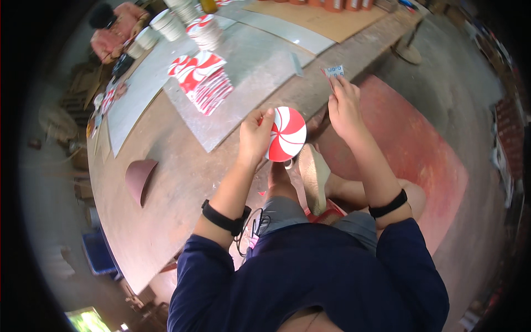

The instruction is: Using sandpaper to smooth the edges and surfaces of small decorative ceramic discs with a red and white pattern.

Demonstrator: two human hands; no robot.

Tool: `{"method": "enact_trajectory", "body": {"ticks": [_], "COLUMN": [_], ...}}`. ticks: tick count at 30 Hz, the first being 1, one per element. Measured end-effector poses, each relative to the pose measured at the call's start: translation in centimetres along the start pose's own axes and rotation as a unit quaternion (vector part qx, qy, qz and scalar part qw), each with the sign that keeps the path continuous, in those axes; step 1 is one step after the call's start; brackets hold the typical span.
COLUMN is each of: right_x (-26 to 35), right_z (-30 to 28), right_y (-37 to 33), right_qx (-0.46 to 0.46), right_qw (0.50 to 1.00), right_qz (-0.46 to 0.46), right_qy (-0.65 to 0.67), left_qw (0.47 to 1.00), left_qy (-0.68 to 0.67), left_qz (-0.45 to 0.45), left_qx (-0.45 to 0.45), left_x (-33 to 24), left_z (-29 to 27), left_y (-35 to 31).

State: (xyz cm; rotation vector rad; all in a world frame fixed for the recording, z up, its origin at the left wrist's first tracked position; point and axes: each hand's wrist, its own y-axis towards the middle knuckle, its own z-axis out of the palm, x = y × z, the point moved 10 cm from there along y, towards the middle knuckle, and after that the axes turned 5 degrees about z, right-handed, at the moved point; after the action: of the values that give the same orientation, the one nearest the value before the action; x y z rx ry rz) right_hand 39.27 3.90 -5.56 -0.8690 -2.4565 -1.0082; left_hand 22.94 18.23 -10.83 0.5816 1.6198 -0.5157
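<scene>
My left hand (pixel 257 135) grips the left edge of a flat round disc (pixel 287 134) with a red and white swirl pattern. The thumb lies on its face. Held up to the right, my right hand (pixel 345 105) pinches a small piece of printed paper (pixel 333 71) with blue marks on pale ground. Beyond my left hand, a stack of red and white swirl sheets (pixel 209 91) sits on a grey board (pixel 251 83). Behind these sheets rises a pile of round swirl discs (pixel 204 34).
White tubs (pixel 167 25) stand at the far left near a person in a pink top (pixel 126 22). Terracotta-coloured containers (pixel 334 5) line the far edge. A maroon half-round piece (pixel 139 180) lies on the table (pixel 119 221) at left. A red surface (pixel 409 149) is at right.
</scene>
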Motion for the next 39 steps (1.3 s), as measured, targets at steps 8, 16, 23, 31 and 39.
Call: {"method": "enact_trajectory", "body": {"ticks": [8,16,23,31,39], "right_x": [-7.0,-8.0,-6.9,1.6,1.3], "right_z": [-1.6,-1.3,-1.0,-1.9,-3.5], "right_y": [-10.5,-11.2,-11.4,-11.7,-11.8], "right_qx": [0.05,0.072,0.093,0.151,0.241], "right_qw": [0.969,0.894,0.871,0.909,0.958], "right_qz": [0.154,0.248,0.285,0.061,0.001], "right_qy": [0.189,0.365,0.388,0.383,0.155], "left_qw": [0.89,0.84,0.759,0.96,0.886], "left_qy": [0.432,0.506,0.467,-0.059,-0.257], "left_qz": [0.139,0.197,0.451,-0.115,-0.251], "left_qx": [0.048,0.002,-0.045,0.25,0.292], "left_x": [-0.5,-1.0,-5.9,1.2,1.6], "left_z": [6.3,7.1,9.1,15.5,17.8], "left_y": [4.8,6.6,1.8,-5.8,-9.9]}}
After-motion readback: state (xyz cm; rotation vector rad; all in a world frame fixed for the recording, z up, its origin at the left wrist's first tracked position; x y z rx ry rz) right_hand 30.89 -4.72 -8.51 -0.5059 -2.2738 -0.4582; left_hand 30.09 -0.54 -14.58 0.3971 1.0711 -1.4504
